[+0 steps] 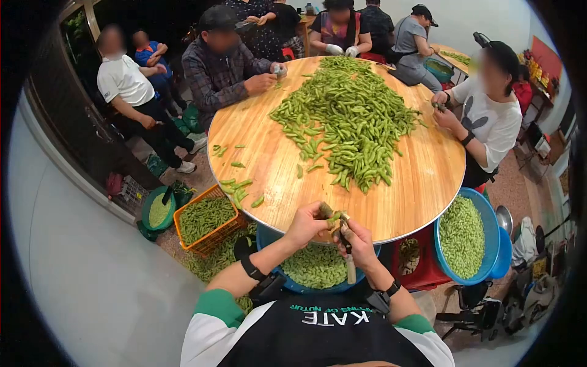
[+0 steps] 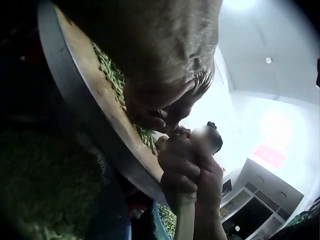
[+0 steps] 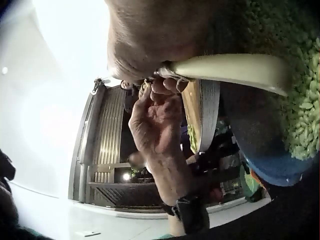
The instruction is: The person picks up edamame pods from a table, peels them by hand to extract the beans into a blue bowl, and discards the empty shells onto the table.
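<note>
Both hands meet over the near edge of the round wooden table (image 1: 244, 153). My left hand (image 1: 309, 225) pinches a green bean pod (image 1: 334, 218) between thumb and fingers, at the right hand's fingertips. My right hand (image 1: 361, 243) grips a tool with a pale, smooth handle (image 3: 230, 69); its working end is hidden among the fingers. In the left wrist view the right hand (image 2: 180, 170) has its fingers curled round the handle, which points down. A large heap of green pods (image 1: 361, 122) covers the table's middle, with a few loose pods (image 1: 238, 191) at left.
Under the near edge stands a blue basin of pale shelled beans (image 1: 315, 267); another blue basin (image 1: 491, 244) of them is at right. An orange crate (image 1: 199, 244) of pods stands at left on the floor. Several people sit round the table, including a person in plaid (image 1: 214, 73).
</note>
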Demonstrator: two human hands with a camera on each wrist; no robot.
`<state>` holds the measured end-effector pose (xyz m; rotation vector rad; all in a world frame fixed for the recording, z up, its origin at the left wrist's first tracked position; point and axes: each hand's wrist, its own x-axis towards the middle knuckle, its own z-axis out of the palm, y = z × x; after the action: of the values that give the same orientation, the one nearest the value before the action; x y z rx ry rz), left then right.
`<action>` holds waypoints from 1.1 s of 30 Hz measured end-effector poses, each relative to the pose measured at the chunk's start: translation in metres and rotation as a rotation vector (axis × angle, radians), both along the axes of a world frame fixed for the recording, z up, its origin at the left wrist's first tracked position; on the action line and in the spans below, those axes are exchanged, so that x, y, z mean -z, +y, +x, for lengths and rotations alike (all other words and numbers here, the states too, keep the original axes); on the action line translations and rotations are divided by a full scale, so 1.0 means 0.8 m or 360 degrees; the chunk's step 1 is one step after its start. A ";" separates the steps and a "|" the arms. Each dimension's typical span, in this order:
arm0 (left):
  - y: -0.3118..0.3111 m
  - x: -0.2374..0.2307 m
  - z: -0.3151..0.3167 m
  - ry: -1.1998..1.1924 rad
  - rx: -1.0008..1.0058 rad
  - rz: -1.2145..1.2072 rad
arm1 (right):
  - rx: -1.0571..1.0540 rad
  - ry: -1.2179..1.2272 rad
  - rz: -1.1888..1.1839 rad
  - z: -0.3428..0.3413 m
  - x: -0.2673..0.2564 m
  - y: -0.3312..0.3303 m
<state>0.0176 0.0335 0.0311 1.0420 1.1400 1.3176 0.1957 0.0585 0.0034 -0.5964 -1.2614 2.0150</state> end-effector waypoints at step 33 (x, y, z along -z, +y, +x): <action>-0.002 -0.004 -0.025 0.0260 0.0307 -0.0080 | -0.0222 0.0240 -0.0455 0.003 -0.030 0.008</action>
<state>-0.0024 0.0321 0.0345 1.2084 1.1557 1.0625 0.1985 0.0650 0.0275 -0.4872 -0.9565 2.3314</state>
